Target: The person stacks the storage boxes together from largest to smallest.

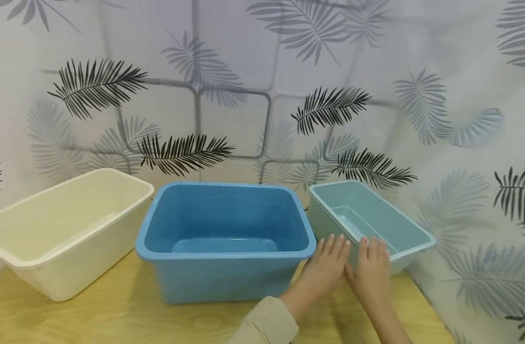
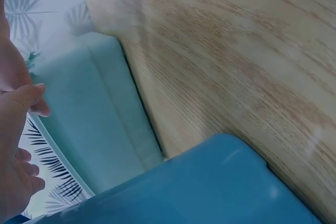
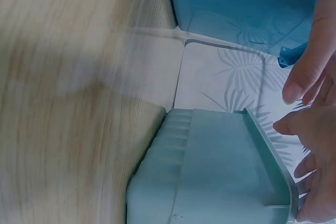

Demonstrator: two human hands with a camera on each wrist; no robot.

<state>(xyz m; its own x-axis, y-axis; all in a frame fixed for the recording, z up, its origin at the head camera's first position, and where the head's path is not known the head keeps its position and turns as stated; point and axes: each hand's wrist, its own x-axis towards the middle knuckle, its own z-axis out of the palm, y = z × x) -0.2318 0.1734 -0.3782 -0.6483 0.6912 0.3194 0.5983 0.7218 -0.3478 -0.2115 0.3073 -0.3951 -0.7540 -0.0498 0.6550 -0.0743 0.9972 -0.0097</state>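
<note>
A light teal plastic bin stands angled at the right. My right hand is at its near rim, with the fingertips extending over the edge. Close beside it, my left hand has its fingers extended between the teal bin and a blue bin. Both hands look unoccupied. In the left wrist view, the left hand appears beside the teal bin's side wall; whether it touches is unclear. The right wrist view has the right hand by the teal rim.
To the left of the blue bin stands a cream bin, also angled. All three bins are on a wooden table, whose right edge runs below the teal bin. Behind hangs a pale curtain printed with grey and black leaves.
</note>
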